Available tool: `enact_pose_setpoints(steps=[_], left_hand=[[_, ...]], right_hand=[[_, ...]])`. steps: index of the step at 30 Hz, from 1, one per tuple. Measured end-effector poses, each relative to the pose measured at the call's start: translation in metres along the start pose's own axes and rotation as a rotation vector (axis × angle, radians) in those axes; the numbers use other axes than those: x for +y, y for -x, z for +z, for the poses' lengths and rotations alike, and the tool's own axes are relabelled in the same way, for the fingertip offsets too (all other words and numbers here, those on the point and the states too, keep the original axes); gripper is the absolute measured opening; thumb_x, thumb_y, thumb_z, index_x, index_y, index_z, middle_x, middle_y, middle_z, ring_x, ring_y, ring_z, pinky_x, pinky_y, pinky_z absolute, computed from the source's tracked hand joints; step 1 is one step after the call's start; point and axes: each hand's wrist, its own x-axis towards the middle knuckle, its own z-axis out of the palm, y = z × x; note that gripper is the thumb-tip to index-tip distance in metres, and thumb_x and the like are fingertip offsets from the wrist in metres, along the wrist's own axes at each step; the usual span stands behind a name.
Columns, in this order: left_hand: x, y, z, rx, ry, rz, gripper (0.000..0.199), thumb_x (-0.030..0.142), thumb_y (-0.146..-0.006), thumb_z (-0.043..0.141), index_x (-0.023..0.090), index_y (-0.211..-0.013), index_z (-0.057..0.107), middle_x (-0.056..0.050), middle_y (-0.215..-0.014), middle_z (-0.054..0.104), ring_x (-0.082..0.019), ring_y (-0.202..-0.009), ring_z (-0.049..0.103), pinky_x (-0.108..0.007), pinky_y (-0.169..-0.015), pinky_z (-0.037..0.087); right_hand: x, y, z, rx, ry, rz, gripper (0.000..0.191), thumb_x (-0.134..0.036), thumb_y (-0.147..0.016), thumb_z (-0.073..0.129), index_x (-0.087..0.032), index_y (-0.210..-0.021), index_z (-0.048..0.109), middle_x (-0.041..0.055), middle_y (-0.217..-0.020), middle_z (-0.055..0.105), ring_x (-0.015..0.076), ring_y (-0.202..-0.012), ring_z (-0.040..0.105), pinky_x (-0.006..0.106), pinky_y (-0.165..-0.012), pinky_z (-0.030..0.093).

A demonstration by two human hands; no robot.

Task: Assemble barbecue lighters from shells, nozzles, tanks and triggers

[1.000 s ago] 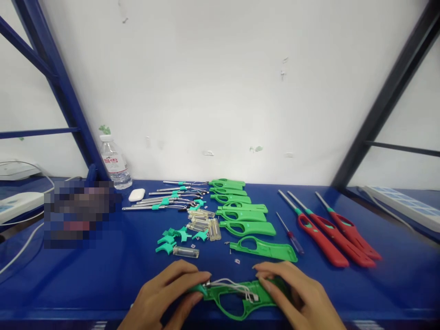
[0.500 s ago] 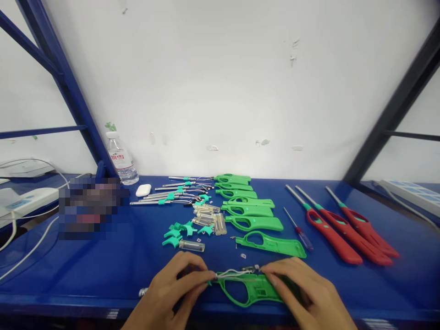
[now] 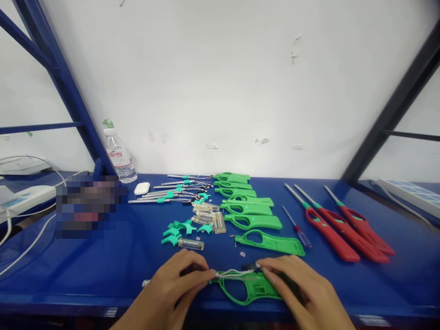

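I see my left hand pinching thin white wires beside a glossy green plastic handle shell; my right hand presses it, fingers curled.

The blue surface carries a row of green shells, metal tubes, clear tanks, teal triggers, a screwdriver, three red lighters, a bottle, a white case and a half-built shell at the front edge.

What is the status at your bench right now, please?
Left hand pinching white wires. Right hand pressing green handle shell on table. Clear tube just beyond, not obstructing.
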Motion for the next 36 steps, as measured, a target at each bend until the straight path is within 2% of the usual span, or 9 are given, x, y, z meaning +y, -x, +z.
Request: enact_pose_setpoints(steps=[3, 5, 10, 15, 22, 27, 32, 36], left_hand=[[-0.001, -0.002, -0.001, -0.002, -0.008, 0.014, 0.044, 0.003, -0.102, 0.048, 0.029, -0.131, 0.068, -0.006, -0.110, 0.071, -0.017, -0.095, 0.070, -0.024, -0.085, 0.059], [-0.001, -0.002, -0.001, -0.011, -0.016, 0.007, 0.044, 0.004, -0.102, 0.049, 0.030, -0.132, 0.068, -0.005, -0.111, 0.071, -0.017, -0.096, 0.070, -0.025, -0.086, 0.059], [-0.001, -0.002, -0.002, -0.065, -0.004, -0.016, 0.040, 0.006, -0.104, 0.049, 0.028, -0.130, 0.068, -0.006, -0.112, 0.069, -0.017, -0.098, 0.070, -0.024, -0.087, 0.059], [-0.001, 0.002, -0.004, -0.107, 0.014, -0.029, 0.041, 0.003, -0.103, 0.045, 0.025, -0.130, 0.067, -0.008, -0.115, 0.066, -0.016, -0.101, 0.068, -0.023, -0.088, 0.056], [0.003, -0.003, -0.008, -0.165, 0.068, -0.125, 0.044, 0.003, -0.103, 0.045, 0.031, -0.126, 0.068, -0.004, -0.115, 0.064, -0.014, -0.101, 0.068, -0.020, -0.090, 0.055], [0.005, -0.001, -0.012, -0.246, 0.064, -0.208, 0.045, 0.004, -0.104, 0.045, 0.034, -0.129, 0.067, -0.002, -0.122, 0.062, -0.014, -0.109, 0.067, -0.021, -0.097, 0.054], [0.003, 0.000, -0.011, -0.220, 0.066, -0.146, 0.054, 0.002, -0.103, 0.044, 0.038, -0.139, 0.063, -0.002, -0.120, 0.061, -0.014, -0.107, 0.067, -0.022, -0.095, 0.055], [0.001, -0.002, -0.008, -0.176, 0.051, -0.084, 0.052, 0.002, -0.104, 0.044, 0.036, -0.139, 0.062, -0.003, -0.117, 0.061, -0.014, -0.103, 0.066, -0.022, -0.090, 0.056]], right_hand=[[0.002, 0.002, -0.001, -0.003, 0.021, -0.048, 0.033, -0.033, -0.104, 0.063, -0.039, -0.136, 0.069, -0.0014, -0.122, 0.080, 0.0177, -0.106, 0.079, 0.020, -0.091, 0.061], [0.003, 0.002, -0.002, -0.017, 0.049, -0.074, 0.036, -0.034, -0.103, 0.066, -0.039, -0.139, 0.068, -0.0004, -0.126, 0.079, 0.0182, -0.108, 0.079, 0.020, -0.091, 0.062], [0.001, 0.001, -0.003, -0.066, 0.128, -0.103, 0.029, -0.034, -0.103, 0.064, -0.040, -0.131, 0.074, -0.0002, -0.123, 0.078, 0.0188, -0.108, 0.078, 0.023, -0.091, 0.063], [0.000, -0.001, 0.000, -0.088, 0.165, -0.087, 0.031, -0.034, -0.104, 0.063, -0.042, -0.132, 0.073, -0.0009, -0.124, 0.078, 0.0192, -0.109, 0.078, 0.025, -0.091, 0.064], [0.002, -0.002, 0.001, -0.107, 0.093, -0.086, 0.013, -0.036, -0.103, 0.066, -0.038, -0.112, 0.075, -0.0043, -0.110, 0.080, 0.0187, -0.101, 0.078, 0.028, -0.091, 0.062], [0.004, -0.002, 0.003, -0.116, 0.042, -0.054, 0.013, -0.036, -0.103, 0.067, -0.040, -0.114, 0.074, -0.0054, -0.108, 0.080, 0.0176, -0.099, 0.077, 0.025, -0.088, 0.061], [0.003, -0.002, 0.005, -0.064, -0.010, -0.027, 0.014, -0.034, -0.102, 0.068, -0.041, -0.112, 0.076, -0.0051, -0.106, 0.079, 0.0171, -0.096, 0.076, 0.023, -0.083, 0.060], [0.006, -0.002, 0.008, -0.021, -0.044, -0.033, 0.011, -0.033, -0.103, 0.068, -0.038, -0.109, 0.076, -0.0050, -0.100, 0.080, 0.0166, -0.092, 0.076, 0.022, -0.082, 0.059]])
